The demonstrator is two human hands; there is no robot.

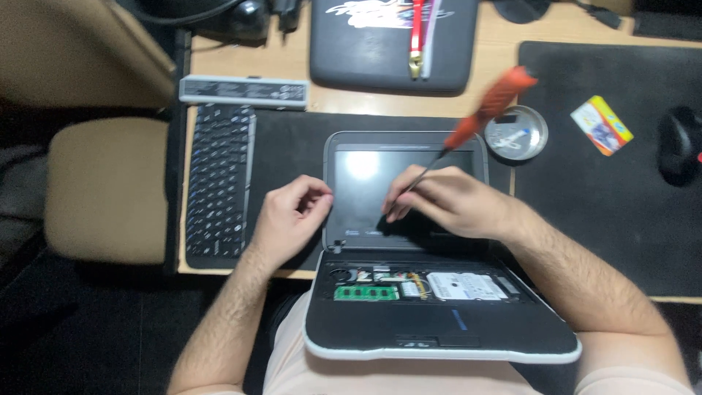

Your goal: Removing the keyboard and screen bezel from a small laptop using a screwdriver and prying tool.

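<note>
Home electronics repair desk, wooden desktop [504,33], black work mats [585,80], detached keyboard [218,179], opened laptop [439,322] exposing circuit boards, metal screw dish [516,134].

I see my right hand [446,201] gripping an orange-handled screwdriver [468,124], tip down on the lower screen bezel of the opened small laptop [406,241]. My left hand [289,216] pinches the laptop's left screen edge. A detached keyboard [219,179] lies left of the laptop, a round metal dish [516,133] at its upper right.

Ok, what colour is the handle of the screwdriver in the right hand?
Orange-red, on the screwdriver held in the right hand; the head view shows it, motion-blurred.
</note>
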